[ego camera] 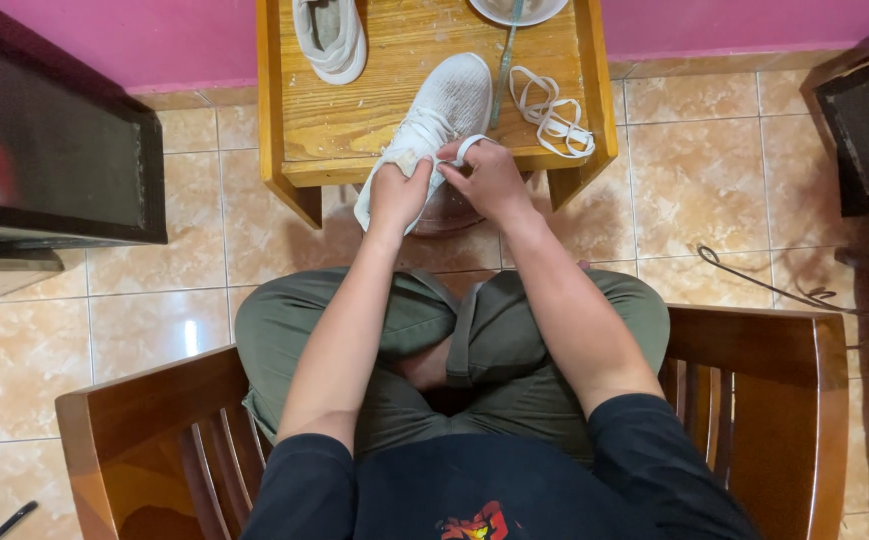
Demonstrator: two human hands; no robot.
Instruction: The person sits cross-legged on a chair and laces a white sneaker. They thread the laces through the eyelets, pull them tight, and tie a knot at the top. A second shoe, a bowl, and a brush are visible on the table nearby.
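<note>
At table front edge: white sneaker (432,128), heel overhanging toward the person
Left hand (397,192): grasping sneaker's heel side
Right hand (494,180): pinching white lace (466,148) at sneaker's collar
Right of sneaker: loose lace (552,116) on wooden table (354,120)
Table's far left: second sneaker (329,35)

Pink wall (134,40) runs across the top of the frame. Glossy beige floor tiles (704,160) catch glare at left. A small wooden table (354,110) sits top centre, a dark cabinet (44,150) upper left, wooden chair arms (134,420) along the bottom.
</note>
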